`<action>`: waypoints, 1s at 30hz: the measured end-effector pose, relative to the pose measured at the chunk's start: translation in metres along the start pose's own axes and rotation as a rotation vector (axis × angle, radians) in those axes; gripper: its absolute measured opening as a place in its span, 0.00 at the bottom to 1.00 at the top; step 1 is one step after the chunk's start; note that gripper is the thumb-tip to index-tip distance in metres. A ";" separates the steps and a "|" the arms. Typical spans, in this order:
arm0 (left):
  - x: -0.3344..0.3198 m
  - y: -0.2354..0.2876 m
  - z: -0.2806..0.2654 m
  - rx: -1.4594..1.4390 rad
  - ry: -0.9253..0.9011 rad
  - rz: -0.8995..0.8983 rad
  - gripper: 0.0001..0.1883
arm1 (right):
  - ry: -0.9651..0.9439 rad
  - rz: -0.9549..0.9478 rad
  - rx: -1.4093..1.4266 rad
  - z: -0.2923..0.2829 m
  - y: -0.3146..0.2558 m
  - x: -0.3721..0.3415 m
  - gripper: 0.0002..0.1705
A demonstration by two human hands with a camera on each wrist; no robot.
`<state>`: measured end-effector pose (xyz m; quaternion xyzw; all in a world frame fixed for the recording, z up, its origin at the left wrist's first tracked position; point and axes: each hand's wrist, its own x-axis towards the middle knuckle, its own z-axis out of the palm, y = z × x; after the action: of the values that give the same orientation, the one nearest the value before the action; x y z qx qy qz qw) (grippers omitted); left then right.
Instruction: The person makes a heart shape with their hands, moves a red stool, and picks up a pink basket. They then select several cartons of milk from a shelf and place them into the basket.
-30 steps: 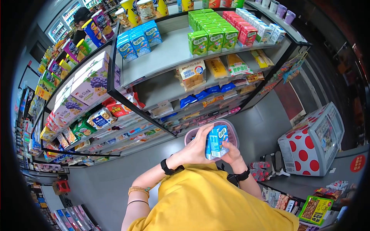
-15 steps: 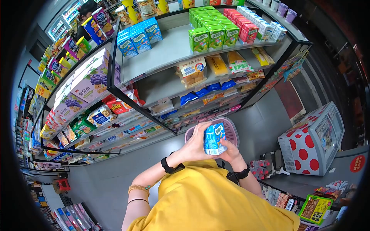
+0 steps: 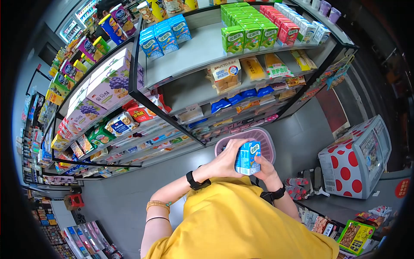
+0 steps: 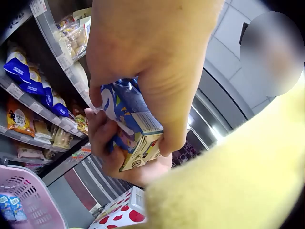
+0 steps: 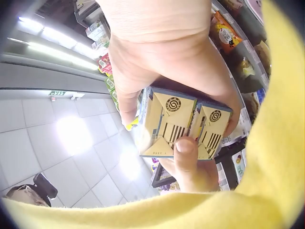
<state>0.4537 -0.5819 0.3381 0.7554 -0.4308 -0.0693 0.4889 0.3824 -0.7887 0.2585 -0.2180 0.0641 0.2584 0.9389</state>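
Observation:
Two blue drink cartons are held side by side in front of the yellow shirt, their printed ends showing in the right wrist view. My left hand grips them from the left, fingers over the far side; in the left wrist view the hand covers their upper part. My right hand holds them from the other side, and the hand spans both cartons in the right wrist view. Beyond the hands, a pink basket stands on the floor; blue cartons lie in it.
Ahead is a shelf with blue cartons, green cartons and red cartons. Purple grape boxes fill the shelf at left. A red-dotted freezer stands at right, bottles near it. Another person is partly visible at top left.
The shelves, basket and hands have shifted slightly right in the head view. The cartons have been turned a little between the hands, which still hold them.

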 end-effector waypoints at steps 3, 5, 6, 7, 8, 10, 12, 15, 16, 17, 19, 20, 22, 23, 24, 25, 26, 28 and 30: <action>-0.001 -0.004 0.003 0.040 -0.014 -0.005 0.59 | 0.060 -0.002 0.017 -0.003 0.003 0.001 0.32; -0.001 -0.004 0.003 0.018 -0.022 0.002 0.59 | 0.081 0.016 0.016 -0.005 0.002 0.002 0.32; 0.000 0.001 0.000 -0.019 -0.023 0.011 0.57 | 0.073 0.018 0.009 -0.002 0.000 0.001 0.33; 0.000 0.003 -0.003 -0.055 -0.024 0.020 0.55 | 0.064 0.022 0.001 0.002 -0.003 0.000 0.33; -0.002 -0.003 -0.003 -0.095 -0.035 0.011 0.52 | 0.056 0.026 -0.007 0.004 -0.005 -0.001 0.33; -0.006 -0.020 -0.002 -0.174 -0.058 -0.010 0.45 | -0.012 0.038 -0.070 -0.001 -0.006 -0.003 0.34; -0.006 -0.029 0.000 -0.305 -0.062 -0.046 0.39 | -0.068 0.075 -0.117 -0.008 -0.007 -0.005 0.36; -0.002 -0.028 -0.003 -0.472 -0.115 -0.087 0.38 | -0.140 0.155 -0.130 -0.007 -0.007 -0.008 0.39; -0.001 -0.025 -0.003 -0.537 -0.146 -0.107 0.38 | -0.150 0.199 -0.141 -0.015 -0.005 -0.008 0.42; 0.001 -0.023 -0.004 -0.602 -0.176 -0.126 0.38 | -0.164 0.201 -0.148 -0.016 -0.004 -0.009 0.43; 0.000 -0.018 -0.005 -0.617 -0.245 -0.172 0.39 | -0.193 0.207 -0.163 -0.018 -0.002 -0.012 0.43; -0.001 -0.018 -0.005 -0.617 -0.282 -0.196 0.39 | -0.187 0.227 -0.163 -0.025 0.000 -0.013 0.45; -0.002 -0.020 -0.003 -0.622 -0.319 -0.213 0.40 | -0.186 0.227 -0.159 -0.022 -0.001 -0.014 0.45; -0.003 -0.020 -0.003 -0.625 -0.306 -0.220 0.40 | -0.184 0.226 -0.156 -0.021 0.000 -0.015 0.45; -0.003 -0.019 -0.003 -0.628 -0.294 -0.226 0.40 | -0.183 0.224 -0.159 -0.021 0.000 -0.015 0.45; -0.004 -0.018 -0.003 -0.630 -0.283 -0.232 0.40 | -0.182 0.222 -0.162 -0.023 0.000 -0.016 0.45; -0.005 -0.018 -0.001 -0.649 -0.260 -0.233 0.40 | -0.181 0.220 -0.165 -0.023 0.001 -0.016 0.45; -0.006 -0.019 0.002 -0.684 -0.212 -0.237 0.40 | -0.181 0.214 -0.153 -0.017 0.000 -0.015 0.45; -0.007 -0.020 0.001 -0.659 -0.209 -0.222 0.40 | -0.177 0.208 -0.143 -0.016 0.000 -0.015 0.45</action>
<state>0.4608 -0.5750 0.3190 0.5882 -0.3483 -0.3341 0.6489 0.3695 -0.8022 0.2472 -0.2530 -0.0152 0.3765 0.8911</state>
